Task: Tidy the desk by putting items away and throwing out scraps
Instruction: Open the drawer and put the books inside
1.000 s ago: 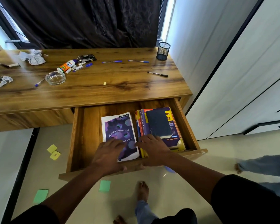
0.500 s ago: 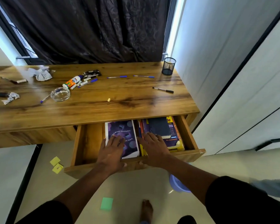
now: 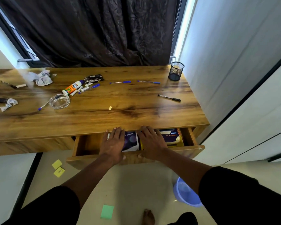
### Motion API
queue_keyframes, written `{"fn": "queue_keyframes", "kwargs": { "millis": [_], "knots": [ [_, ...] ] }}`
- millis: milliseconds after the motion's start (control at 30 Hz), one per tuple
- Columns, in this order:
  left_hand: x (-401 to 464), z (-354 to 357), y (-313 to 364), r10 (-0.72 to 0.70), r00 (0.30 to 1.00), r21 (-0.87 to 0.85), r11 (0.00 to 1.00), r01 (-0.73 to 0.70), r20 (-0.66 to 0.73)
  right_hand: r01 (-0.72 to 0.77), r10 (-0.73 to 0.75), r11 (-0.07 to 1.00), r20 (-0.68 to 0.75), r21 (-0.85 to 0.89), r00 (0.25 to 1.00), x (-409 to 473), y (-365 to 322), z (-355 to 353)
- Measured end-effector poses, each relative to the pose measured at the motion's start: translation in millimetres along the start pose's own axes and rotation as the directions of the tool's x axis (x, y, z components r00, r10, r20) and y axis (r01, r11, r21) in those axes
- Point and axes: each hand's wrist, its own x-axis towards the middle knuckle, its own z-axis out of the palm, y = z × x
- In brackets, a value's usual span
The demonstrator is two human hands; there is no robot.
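Note:
The wooden desk has a drawer pulled partly out under its right half. In the drawer lie a purple-covered book and a stack of books, mostly hidden under the desktop. My left hand and my right hand lie flat, palms on the drawer's front rim, fingers spread over the books and thumbs against the front face. On the desktop are two blue pens, a black pen, a glue bottle, crumpled paper and a small yellow scrap.
A black mesh pen holder stands at the desk's back right corner. A glass ashtray sits left of centre. On the floor lie yellow sticky notes, a green note and a blue bucket. White cabinets stand at right.
The drawer has slid inward under the desktop with both hands on its front rim. Much less of the books shows. The view has tilted upward.

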Motion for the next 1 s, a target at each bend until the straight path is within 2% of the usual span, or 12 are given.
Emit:
{"fn": "queue_keyframes", "kwargs": {
  "millis": [233,367,600,867,1000],
  "knots": [
    [35.7,-14.8,3.5,-0.005,0.994,0.068,0.998,-0.003,0.112,-0.013,0.013,1.0,0.02,0.015,1.0,31.2,14.2,-3.5],
    [44.0,-26.7,11.0,-0.005,0.995,0.101,0.995,-0.005,0.098,0.01,-0.009,1.0,0.053,-0.026,0.999,43.3,18.0,-6.5],
    [55.4,-45.3,11.2,-0.037,0.988,0.056,0.998,0.029,0.151,0.019,-0.018,0.999,0.032,-0.041,0.999,55.2,15.3,-17.5],
    [73.0,-56.9,23.1,-0.034,0.992,0.191,0.982,0.01,0.123,0.028,-0.024,0.998,0.066,-0.057,0.998,70.8,16.2,-21.8],
    [79.0,-56.8,22.9,-0.009,0.994,0.228,0.974,-0.015,0.107,0.079,-0.072,0.991,0.074,-0.105,0.995,74.0,20.4,-20.7]
  ]
}}
